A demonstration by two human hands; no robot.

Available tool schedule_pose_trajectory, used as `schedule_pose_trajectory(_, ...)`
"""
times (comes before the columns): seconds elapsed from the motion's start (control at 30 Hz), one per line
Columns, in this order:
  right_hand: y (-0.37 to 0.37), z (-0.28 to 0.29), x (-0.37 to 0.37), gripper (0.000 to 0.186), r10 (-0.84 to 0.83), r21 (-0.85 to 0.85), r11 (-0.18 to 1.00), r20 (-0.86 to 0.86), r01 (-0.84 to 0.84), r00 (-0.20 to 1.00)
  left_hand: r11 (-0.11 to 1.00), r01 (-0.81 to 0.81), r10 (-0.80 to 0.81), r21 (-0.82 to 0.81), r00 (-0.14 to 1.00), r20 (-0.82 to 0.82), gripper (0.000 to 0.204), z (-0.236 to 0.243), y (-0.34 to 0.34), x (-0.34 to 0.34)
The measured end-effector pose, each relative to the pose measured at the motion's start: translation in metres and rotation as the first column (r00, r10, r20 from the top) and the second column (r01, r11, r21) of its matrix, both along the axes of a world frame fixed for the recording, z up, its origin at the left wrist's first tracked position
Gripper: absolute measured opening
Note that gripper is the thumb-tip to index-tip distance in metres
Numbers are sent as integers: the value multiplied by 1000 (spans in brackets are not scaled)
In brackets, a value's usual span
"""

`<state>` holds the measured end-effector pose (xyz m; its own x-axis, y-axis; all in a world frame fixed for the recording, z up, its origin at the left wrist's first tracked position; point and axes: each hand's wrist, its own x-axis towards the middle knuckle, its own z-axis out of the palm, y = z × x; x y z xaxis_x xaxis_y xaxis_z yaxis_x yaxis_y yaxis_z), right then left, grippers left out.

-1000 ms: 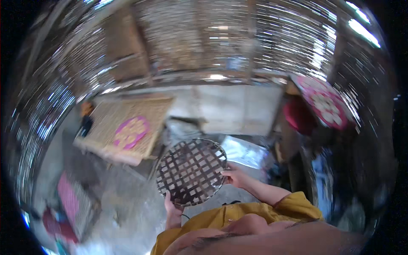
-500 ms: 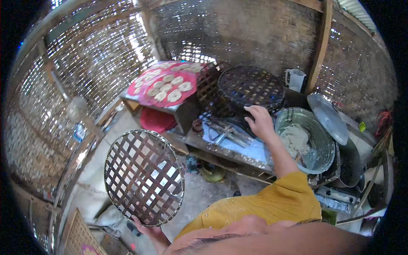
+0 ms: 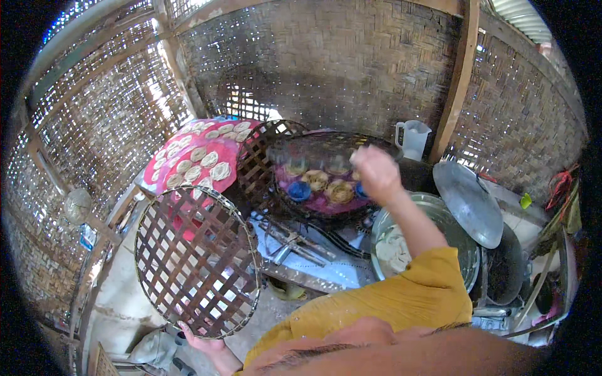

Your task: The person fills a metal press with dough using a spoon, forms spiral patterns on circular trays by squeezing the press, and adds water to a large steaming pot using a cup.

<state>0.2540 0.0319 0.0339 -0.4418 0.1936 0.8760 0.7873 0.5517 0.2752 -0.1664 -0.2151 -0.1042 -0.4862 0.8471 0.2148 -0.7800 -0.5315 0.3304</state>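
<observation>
Plainly, from where I stand, the person's left hand (image 3: 200,338) is wrapped around the lower edge of a round lattice tray (image 3: 197,263), which is held out on edge, well off the floor, its woven slats facing us. The right hand (image 3: 376,172) reaches over a round basket (image 3: 321,203) on the desk (image 3: 295,276). Its fingers look curled beside a dark lattice cover (image 3: 313,147) — both are smeared by motion, so I can't tell whether it grips the rim.

Beneath that cover, coiled pale rounds (image 3: 340,192) and blue cups (image 3: 299,190) sit on a pink lining. Another lattice tray leans just left of the basket, and beyond it pink sheets bear flattened dough discs (image 3: 219,171).

Nearer the person, metal tools (image 3: 295,244) lie on a pale blue sheet (image 3: 351,266). Right of them, a tub (image 3: 442,216) holds a pale dough mass (image 3: 393,249) — the right forearm crosses above it. A metal lid (image 3: 467,203) leans at the tub's far side, near a clear jug (image 3: 414,139).
</observation>
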Motion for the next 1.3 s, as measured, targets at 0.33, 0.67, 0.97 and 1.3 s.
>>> schedule_pose_trajectory(0.33,68,78,161,25,-309,-133,934,-769,332,559,991,-125,120,-47,988,-98,42,20,41,36)
schedule_pose_trajectory(0.67,111,-82,245,29,-421,-510,855,-793,-99,441,967,-77,-5,-242,947,-321,35,117,171,92)
schedule_pose_trajectory(0.97,50,-6,155,50,-14,263,201,-962,-944,-272,684,716,-671,-139,544,-504,42,186,337,250)
schedule_pose_trajectory(1.3,-103,47,193,50,98,201,799,-973,-567,-208,954,79,-207,-289,-523,-827,90,97,487,373)
